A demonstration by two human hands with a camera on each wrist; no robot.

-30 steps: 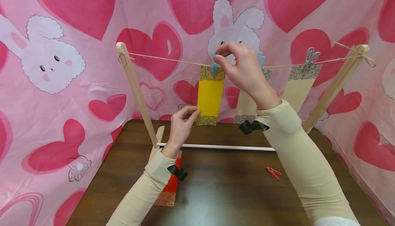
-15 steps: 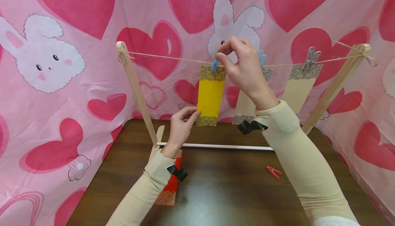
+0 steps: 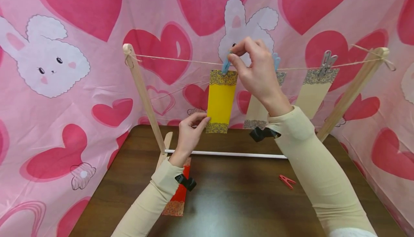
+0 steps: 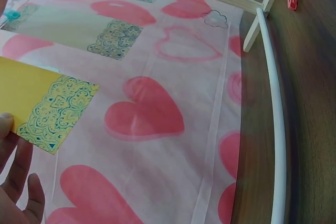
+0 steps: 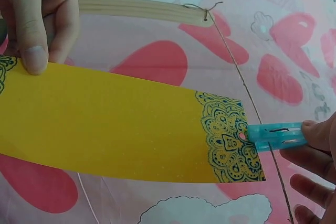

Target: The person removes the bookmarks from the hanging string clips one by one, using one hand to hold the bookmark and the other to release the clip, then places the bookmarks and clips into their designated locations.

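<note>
A yellow paper strip with dark lace print at both ends hangs upright by the string. My right hand pinches the handle end of a light blue clothespin. The clothespin's tip overlaps the strip's printed top edge, and its body crosses the string in the right wrist view. Lower down, my left hand pinches the strip's left edge between thumb and fingers, just above the bottom print. In the left wrist view the yellow strip shows its printed lower corner.
Two cream strips hang to the right, one under a grey clothespin, the other under a blue one, partly behind my right arm. Wooden posts hold the string; a white rod runs below. A red strip and red clothespin lie on the table.
My right hand has shifted slightly up and right, and the blue clothespin leans more, its tip higher on the strip's top print. My left hand stays on the strip's edge.
</note>
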